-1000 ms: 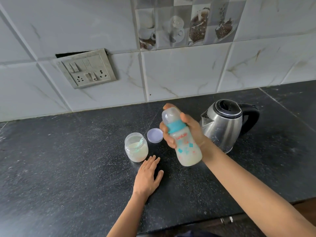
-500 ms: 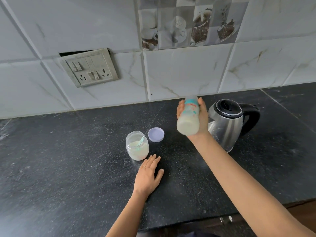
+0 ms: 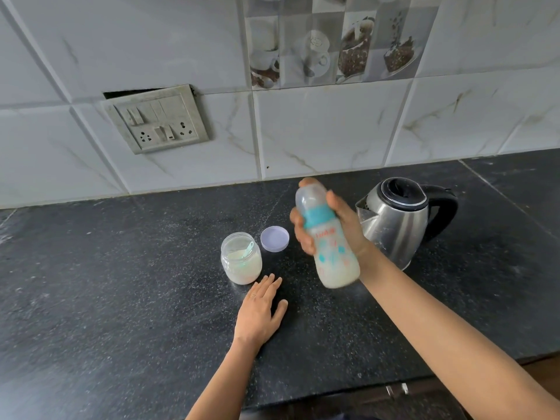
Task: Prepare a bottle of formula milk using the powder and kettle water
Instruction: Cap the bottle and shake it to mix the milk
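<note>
Two hands are in view. The right hand [image 3: 347, 234] is wrapped round the upper body of the feeding bottle [image 3: 331, 253], fingers on one side and thumb on the other. It holds the bottle clear of the black countertop [image 3: 121, 283], between the powder jar [image 3: 241, 262] and the steel kettle [image 3: 397, 225]. The bottle is tilted, clear cap away from the person and base toward the camera. Its contents are milky white. The left hand [image 3: 260, 310] lies flat on the countertop just in front of the jar, fingers straight, holding nothing.

Assessment: mixing stage, judged from the filled, capped bottle held in the air.

Risks noted:
1. Tightness of the teal collar cannot be confirmed. If it is loose, vigorous movement would throw milk out at the neck.
2. The grip is one-handed. A wet or smooth wall could let the bottle slip and drop onto the stone.
3. The kettle stands just beside the right hand. A wide swing could strike it and, if its water is hot, scald.
4. The jar is uncapped, with its lilac lid [image 3: 275, 238] lying beside it and a scoop [image 3: 248, 248] inside. A splash, or a knock from the left hand, would spoil or spill the powder
</note>
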`<action>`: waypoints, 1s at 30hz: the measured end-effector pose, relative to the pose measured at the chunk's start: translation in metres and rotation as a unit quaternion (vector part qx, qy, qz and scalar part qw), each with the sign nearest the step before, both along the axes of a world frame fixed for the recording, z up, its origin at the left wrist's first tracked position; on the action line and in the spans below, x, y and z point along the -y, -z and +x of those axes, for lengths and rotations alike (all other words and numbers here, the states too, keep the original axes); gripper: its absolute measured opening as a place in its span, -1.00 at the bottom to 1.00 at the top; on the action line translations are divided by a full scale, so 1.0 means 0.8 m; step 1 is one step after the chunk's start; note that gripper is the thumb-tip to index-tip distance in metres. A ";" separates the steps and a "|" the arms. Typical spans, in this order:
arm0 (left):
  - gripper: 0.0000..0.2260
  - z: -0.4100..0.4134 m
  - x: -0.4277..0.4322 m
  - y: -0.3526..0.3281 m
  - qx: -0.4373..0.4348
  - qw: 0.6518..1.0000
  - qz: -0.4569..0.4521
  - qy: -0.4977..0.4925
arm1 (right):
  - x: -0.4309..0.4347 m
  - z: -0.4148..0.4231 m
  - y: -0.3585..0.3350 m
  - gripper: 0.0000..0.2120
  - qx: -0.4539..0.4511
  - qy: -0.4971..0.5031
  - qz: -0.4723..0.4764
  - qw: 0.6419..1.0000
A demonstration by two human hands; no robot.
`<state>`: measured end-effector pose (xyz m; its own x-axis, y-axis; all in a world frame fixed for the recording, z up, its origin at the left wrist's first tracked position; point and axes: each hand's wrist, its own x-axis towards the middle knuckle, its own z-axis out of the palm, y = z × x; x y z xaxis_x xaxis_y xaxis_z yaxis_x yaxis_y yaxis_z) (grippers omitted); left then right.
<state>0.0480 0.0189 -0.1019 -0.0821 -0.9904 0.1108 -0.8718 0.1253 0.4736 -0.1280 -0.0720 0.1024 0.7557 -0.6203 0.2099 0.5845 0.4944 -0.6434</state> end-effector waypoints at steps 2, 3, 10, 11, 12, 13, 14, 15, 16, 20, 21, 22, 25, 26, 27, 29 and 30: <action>-0.43 0.000 0.001 0.000 0.000 1.000 -0.002 0.000 | -0.005 0.001 -0.006 -0.60 0.006 -0.008 -0.038 0.999; -0.43 0.000 0.001 0.000 0.000 1.000 -0.003 -0.001 | -0.001 0.002 -0.010 -0.58 0.022 0.008 0.003 1.000; -0.44 0.001 0.000 0.000 -0.006 1.000 -0.004 -0.003 | 0.010 0.004 0.002 -0.48 -0.002 0.021 0.090 0.996; -0.44 0.001 0.001 0.000 -0.007 1.000 -0.004 -0.002 | 0.002 0.005 0.003 -0.56 -0.017 -0.001 0.023 1.000; -0.44 0.001 0.002 0.000 -0.007 1.000 -0.004 0.000 | -0.004 0.005 0.002 -0.61 -0.019 -0.015 -0.024 0.999; -0.44 0.001 0.002 0.001 -0.007 1.000 -0.006 0.001 | -0.005 0.006 0.001 -0.63 -0.013 -0.017 -0.031 0.999; -0.45 0.001 0.002 0.002 -0.007 1.000 -0.008 0.000 | -0.002 0.009 -0.003 -0.62 -0.005 -0.006 -0.005 1.000; -0.45 0.001 0.001 0.003 -0.008 1.000 -0.009 -0.001 | 0.004 0.012 -0.004 -0.58 0.009 0.021 0.048 0.999; -0.46 0.001 0.001 0.003 -0.008 1.000 -0.010 -0.003 | 0.014 0.014 -0.002 -0.52 0.021 0.060 0.115 0.991; -0.47 0.001 0.000 0.003 -0.008 1.000 -0.009 -0.002 | 0.027 0.015 0.008 -0.49 0.029 0.030 0.150 0.988; -0.47 0.001 0.000 0.003 -0.007 1.000 -0.009 -0.001 | 0.025 0.014 0.012 -0.55 0.012 -0.007 0.088 0.996; -0.47 0.001 0.001 0.002 -0.008 1.000 -0.009 0.000 | 0.021 0.013 0.012 -0.60 0.002 -0.023 0.029 0.999; -0.47 0.001 0.001 0.002 -0.009 1.000 -0.012 0.000 | 0.025 0.014 0.005 -0.57 0.019 0.006 0.060 0.998; -0.47 0.001 0.001 0.001 -0.008 1.000 -0.011 -0.001 | 0.033 0.014 0.005 -0.53 0.031 0.046 0.124 0.991; -0.47 0.001 0.000 0.000 -0.007 1.000 -0.011 -0.001 | 0.042 0.013 0.008 -0.52 0.036 0.088 0.177 0.980; -0.47 0.001 0.000 0.000 -0.008 1.000 -0.010 0.000 | 0.046 0.009 0.013 -0.56 0.037 0.084 0.210 0.973; -0.47 0.001 0.000 0.001 -0.009 1.000 -0.009 -0.001 | 0.040 0.008 0.013 -0.56 0.032 0.032 0.191 0.981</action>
<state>0.0491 0.0192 -0.1024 -0.0781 -0.9883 0.1310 -0.8634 0.1328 0.4867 -0.1213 -0.1037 0.0921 0.7056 -0.7086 -0.0010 0.6555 0.6533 -0.3789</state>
